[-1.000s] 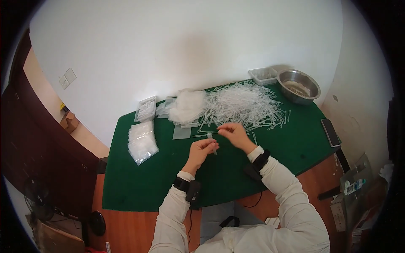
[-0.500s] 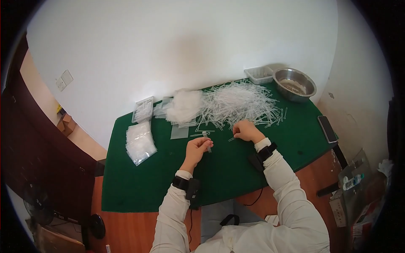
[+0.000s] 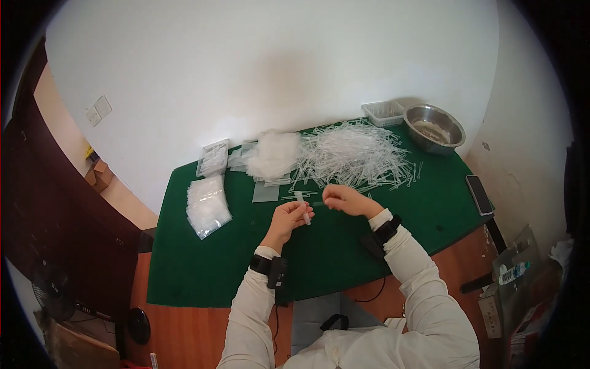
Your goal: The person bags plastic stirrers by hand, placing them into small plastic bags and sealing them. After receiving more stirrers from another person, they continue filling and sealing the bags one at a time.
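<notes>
My left hand (image 3: 287,222) is closed over the green table, its fingers pinching a slim, whitish translucent bundle (image 3: 306,216) that stands out past the fingertips at both ends. Just to the right, my right hand (image 3: 345,200) is closed in a pinch, with a faint, motion-blurred sliver of clear plastic (image 3: 318,203) at its fingertips. Beyond both hands spreads a big heap of thin clear plastic sticks (image 3: 353,154), some with small ring-shaped ends. A few loose sticks (image 3: 295,196) lie between the heap and my left hand.
Left of the heap are a pile of translucent bags (image 3: 273,154), a fanned stack of clear bags (image 3: 208,206) and a filled plastic tray (image 3: 213,158). At the back right stand another clear tray (image 3: 384,113) and a steel bowl (image 3: 434,128). A phone (image 3: 479,195) lies by the right edge.
My right hand has moved from the near edge of the heap left and toward me, closer to my left hand. The left hand keeps its hold on the bundle.
</notes>
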The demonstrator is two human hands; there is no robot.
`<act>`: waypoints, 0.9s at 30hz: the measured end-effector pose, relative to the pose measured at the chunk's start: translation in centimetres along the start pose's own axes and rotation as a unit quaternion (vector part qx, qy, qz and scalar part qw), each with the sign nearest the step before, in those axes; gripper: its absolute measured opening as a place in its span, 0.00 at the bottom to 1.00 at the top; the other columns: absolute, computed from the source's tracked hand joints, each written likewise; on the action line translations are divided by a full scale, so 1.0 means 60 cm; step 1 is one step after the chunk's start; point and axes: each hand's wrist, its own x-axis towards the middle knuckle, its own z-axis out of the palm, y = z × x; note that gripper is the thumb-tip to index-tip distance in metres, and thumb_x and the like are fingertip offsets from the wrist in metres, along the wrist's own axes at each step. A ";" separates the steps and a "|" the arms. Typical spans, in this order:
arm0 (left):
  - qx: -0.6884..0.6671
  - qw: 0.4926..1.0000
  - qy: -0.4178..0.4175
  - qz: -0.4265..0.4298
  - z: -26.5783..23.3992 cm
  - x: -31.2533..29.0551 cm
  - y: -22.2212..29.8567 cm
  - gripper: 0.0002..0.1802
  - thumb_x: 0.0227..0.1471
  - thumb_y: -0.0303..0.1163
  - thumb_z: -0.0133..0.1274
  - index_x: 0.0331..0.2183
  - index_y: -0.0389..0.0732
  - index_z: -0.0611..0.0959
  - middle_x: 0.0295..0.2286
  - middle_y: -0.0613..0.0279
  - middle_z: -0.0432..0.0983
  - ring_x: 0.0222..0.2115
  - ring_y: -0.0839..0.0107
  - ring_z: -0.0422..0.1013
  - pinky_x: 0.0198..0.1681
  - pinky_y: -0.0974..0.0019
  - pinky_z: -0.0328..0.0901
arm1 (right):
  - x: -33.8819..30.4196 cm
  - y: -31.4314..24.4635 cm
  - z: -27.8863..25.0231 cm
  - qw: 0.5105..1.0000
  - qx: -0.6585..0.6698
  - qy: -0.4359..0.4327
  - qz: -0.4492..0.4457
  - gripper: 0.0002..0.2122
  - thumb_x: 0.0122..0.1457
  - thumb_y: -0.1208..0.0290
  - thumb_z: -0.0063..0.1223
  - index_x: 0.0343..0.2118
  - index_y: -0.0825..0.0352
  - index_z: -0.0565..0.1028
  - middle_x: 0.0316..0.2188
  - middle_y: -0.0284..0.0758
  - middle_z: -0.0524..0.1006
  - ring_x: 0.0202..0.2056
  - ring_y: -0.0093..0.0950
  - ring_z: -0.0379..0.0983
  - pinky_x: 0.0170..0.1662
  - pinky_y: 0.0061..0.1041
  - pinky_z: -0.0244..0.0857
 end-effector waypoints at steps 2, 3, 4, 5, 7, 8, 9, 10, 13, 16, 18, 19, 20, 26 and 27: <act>-0.009 0.999 -0.018 -0.043 0.004 -0.004 0.008 0.12 0.49 0.32 0.49 0.35 0.35 0.75 0.29 0.59 0.74 0.30 0.71 0.72 0.34 0.70 0.67 | 0.001 -0.011 0.018 0.994 -0.033 -0.048 -0.092 0.01 0.49 0.78 0.46 0.24 0.68 0.70 0.23 0.31 0.70 0.27 0.20 0.66 0.31 0.19 0.61; -0.009 0.999 -0.018 -0.042 0.004 -0.004 0.009 0.12 0.49 0.32 0.49 0.35 0.35 0.75 0.29 0.59 0.74 0.30 0.71 0.72 0.34 0.70 0.67 | 0.001 -0.009 0.021 0.994 -0.033 -0.048 -0.092 0.01 0.49 0.78 0.46 0.24 0.68 0.70 0.23 0.31 0.70 0.27 0.20 0.66 0.31 0.19 0.61; 0.004 0.997 -0.036 -0.062 0.003 -0.005 0.010 0.12 0.49 0.32 0.49 0.35 0.35 0.75 0.29 0.59 0.74 0.30 0.71 0.72 0.34 0.70 0.67 | 0.001 -0.006 0.023 0.989 -0.057 -0.053 -0.122 0.01 0.48 0.78 0.48 0.25 0.68 0.70 0.22 0.31 0.70 0.26 0.20 0.66 0.30 0.19 0.61; 0.017 0.995 -0.053 -0.083 0.003 -0.005 0.011 0.12 0.49 0.32 0.49 0.35 0.36 0.75 0.29 0.60 0.74 0.30 0.71 0.72 0.34 0.70 0.67 | 0.002 -0.003 0.025 0.983 -0.081 -0.059 -0.152 0.01 0.48 0.78 0.49 0.25 0.68 0.70 0.22 0.30 0.70 0.25 0.19 0.66 0.29 0.19 0.61; 0.030 0.992 -0.071 -0.104 0.006 -0.007 0.012 0.12 0.49 0.32 0.50 0.35 0.36 0.75 0.29 0.60 0.74 0.30 0.71 0.72 0.34 0.70 0.67 | 0.001 -0.006 0.026 0.976 -0.104 -0.064 -0.180 0.02 0.47 0.79 0.50 0.25 0.68 0.70 0.22 0.30 0.70 0.24 0.19 0.66 0.28 0.19 0.61; 0.033 0.989 -0.084 -0.114 0.008 -0.009 0.013 0.12 0.49 0.32 0.50 0.35 0.36 0.75 0.29 0.60 0.74 0.29 0.71 0.72 0.34 0.70 0.67 | 0.001 -0.007 0.025 0.983 -0.086 -0.052 -0.155 0.04 0.46 0.79 0.52 0.26 0.68 0.70 0.22 0.29 0.70 0.24 0.18 0.66 0.28 0.18 0.61; 0.037 0.987 -0.098 -0.125 0.011 -0.012 0.014 0.12 0.49 0.32 0.50 0.35 0.36 0.75 0.29 0.60 0.74 0.29 0.71 0.72 0.34 0.70 0.67 | 0.000 -0.008 0.025 0.988 -0.068 -0.041 -0.130 0.06 0.45 0.79 0.54 0.27 0.68 0.70 0.22 0.28 0.70 0.23 0.17 0.65 0.28 0.17 0.61; 0.041 0.984 -0.111 -0.136 0.013 -0.013 0.014 0.12 0.49 0.32 0.50 0.35 0.36 0.75 0.29 0.60 0.74 0.29 0.71 0.72 0.34 0.70 0.67 | -0.001 -0.010 0.025 0.993 -0.050 -0.029 -0.104 0.07 0.44 0.79 0.55 0.27 0.67 0.69 0.22 0.27 0.70 0.22 0.16 0.65 0.28 0.16 0.61; 0.027 0.984 -0.110 -0.134 0.012 -0.014 0.016 0.12 0.49 0.32 0.49 0.35 0.35 0.75 0.29 0.60 0.74 0.29 0.71 0.72 0.34 0.70 0.67 | -0.003 -0.017 0.028 0.996 -0.042 0.027 -0.073 0.09 0.41 0.79 0.57 0.27 0.69 0.70 0.22 0.29 0.69 0.23 0.17 0.66 0.27 0.16 0.61; 0.023 0.984 -0.116 -0.135 0.011 -0.013 0.015 0.12 0.49 0.32 0.49 0.35 0.35 0.75 0.30 0.59 0.74 0.29 0.71 0.72 0.34 0.69 0.67 | -0.002 -0.017 0.033 0.996 -0.014 0.070 -0.053 0.11 0.40 0.79 0.59 0.27 0.70 0.70 0.22 0.30 0.70 0.24 0.18 0.67 0.28 0.17 0.62; 0.030 0.982 -0.128 -0.138 0.010 -0.013 0.016 0.12 0.49 0.32 0.49 0.35 0.35 0.76 0.30 0.59 0.74 0.30 0.71 0.72 0.34 0.69 0.67 | -0.001 -0.018 0.037 0.993 0.033 0.101 -0.045 0.12 0.39 0.79 0.59 0.29 0.70 0.71 0.22 0.31 0.71 0.26 0.18 0.68 0.31 0.18 0.64; 0.030 0.982 -0.128 -0.138 0.011 -0.013 0.016 0.12 0.49 0.32 0.49 0.35 0.35 0.76 0.30 0.59 0.74 0.30 0.71 0.72 0.34 0.69 0.67 | -0.001 -0.017 0.038 0.993 0.033 0.101 -0.046 0.12 0.39 0.79 0.59 0.29 0.70 0.71 0.22 0.31 0.71 0.26 0.18 0.68 0.31 0.18 0.64; 0.029 0.982 -0.126 -0.134 0.012 -0.014 0.016 0.12 0.49 0.32 0.49 0.35 0.35 0.75 0.30 0.59 0.74 0.30 0.70 0.72 0.34 0.69 0.67 | 0.000 -0.016 0.040 0.991 0.029 0.110 -0.064 0.14 0.39 0.79 0.59 0.32 0.70 0.71 0.24 0.32 0.72 0.27 0.18 0.69 0.32 0.18 0.65; 0.016 0.989 -0.092 -0.112 0.013 -0.009 0.007 0.12 0.49 0.32 0.49 0.35 0.35 0.75 0.29 0.58 0.74 0.30 0.69 0.72 0.34 0.68 0.67 | 0.005 -0.003 0.048 0.985 -0.023 0.123 -0.117 0.20 0.39 0.80 0.58 0.40 0.71 0.70 0.32 0.37 0.75 0.32 0.23 0.72 0.39 0.21 0.66; 0.016 0.989 -0.091 -0.111 0.014 -0.009 0.005 0.12 0.49 0.32 0.49 0.35 0.35 0.75 0.29 0.58 0.74 0.30 0.69 0.72 0.34 0.68 0.67 | 0.005 -0.003 0.050 0.985 -0.023 0.121 -0.117 0.20 0.39 0.80 0.58 0.40 0.71 0.70 0.32 0.37 0.75 0.32 0.23 0.72 0.39 0.21 0.66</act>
